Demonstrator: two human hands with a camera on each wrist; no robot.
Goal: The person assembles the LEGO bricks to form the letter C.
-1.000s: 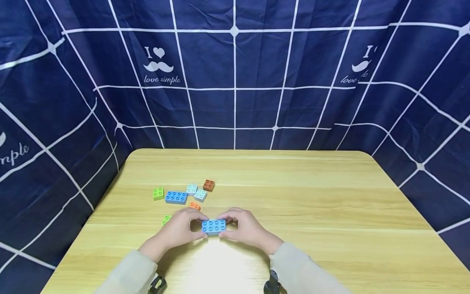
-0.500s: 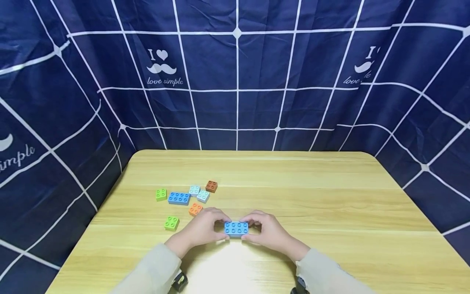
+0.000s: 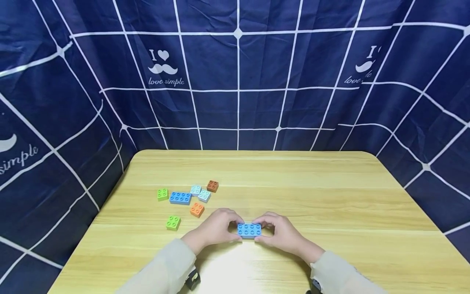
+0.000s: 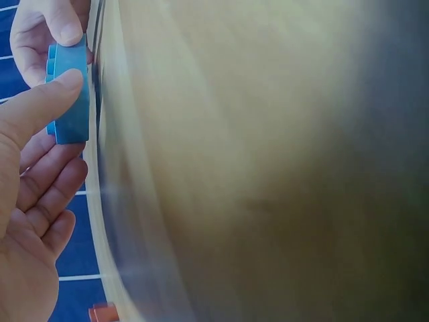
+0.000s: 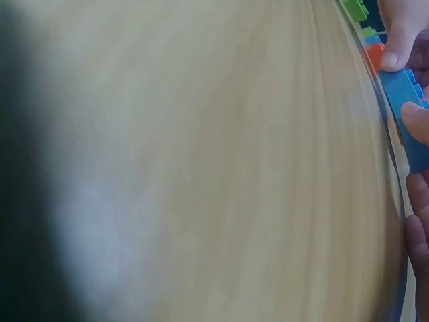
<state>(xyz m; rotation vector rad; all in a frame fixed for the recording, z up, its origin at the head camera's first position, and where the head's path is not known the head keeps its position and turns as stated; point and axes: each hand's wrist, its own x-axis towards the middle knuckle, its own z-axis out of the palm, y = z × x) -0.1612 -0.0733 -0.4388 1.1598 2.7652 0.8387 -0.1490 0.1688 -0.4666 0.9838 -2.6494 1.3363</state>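
A blue toy building brick [image 3: 249,230] with two rows of studs sits near the front middle of the table, studs up. My left hand [image 3: 221,227] pinches its left end between thumb and fingers. At the other end, my right hand [image 3: 282,232] pinches it the same way. The left wrist view shows the left thumb lying along the side of the blue brick [image 4: 72,100], with the lower fingers loosely bent beneath. In the right wrist view the blue brick [image 5: 406,111] is partly cut off by the frame edge, with both thumbs on its near side.
Left of the hands lie an orange brick [image 3: 197,210], a green brick [image 3: 173,223], another green brick [image 3: 162,194], a long blue brick [image 3: 180,198], two pale blue bricks [image 3: 204,196] and a brown brick [image 3: 212,186]. The wooden table [image 3: 330,196] meets a dark blue curtain [image 3: 264,106] behind.
Both hands have moved to the right together, carrying the blue brick between them. The orange and nearer green bricks, partly hidden before, now show fully. The view has shifted slightly.
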